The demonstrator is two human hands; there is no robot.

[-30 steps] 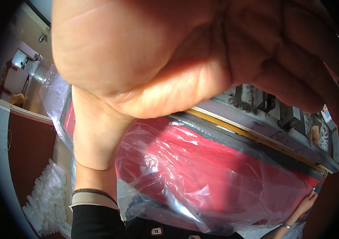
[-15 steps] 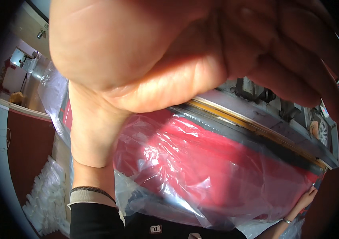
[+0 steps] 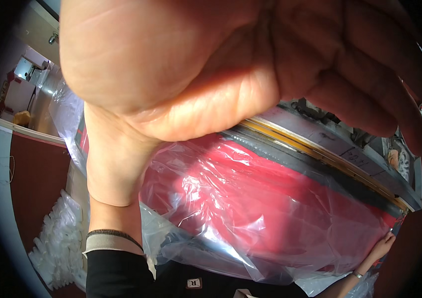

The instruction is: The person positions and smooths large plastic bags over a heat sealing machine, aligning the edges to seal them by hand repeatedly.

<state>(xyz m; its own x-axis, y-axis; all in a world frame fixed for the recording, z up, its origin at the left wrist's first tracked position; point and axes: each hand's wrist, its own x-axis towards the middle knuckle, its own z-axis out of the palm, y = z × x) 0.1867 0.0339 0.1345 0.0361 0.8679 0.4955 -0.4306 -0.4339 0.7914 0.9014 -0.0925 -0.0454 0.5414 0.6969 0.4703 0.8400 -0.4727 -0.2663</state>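
1. The left hand is raised close to the camera, palm toward it, and hides most of the upper view; its fingers curl loosely in a released grip, grasping nothing.
2. The right hand shows only at the lower right edge, small and part cut off. It touches the far corner of the red sheet, but whether it clenches there cannot be told.
3. The red sheet lies smooth and flat below the machine's long bar, wrapped in a clear plastic bag.
4. The plastic is thin, glossy and crinkled; the bar is grey metal with a yellow strip.
5. A heap of clear bags lies at lower left.
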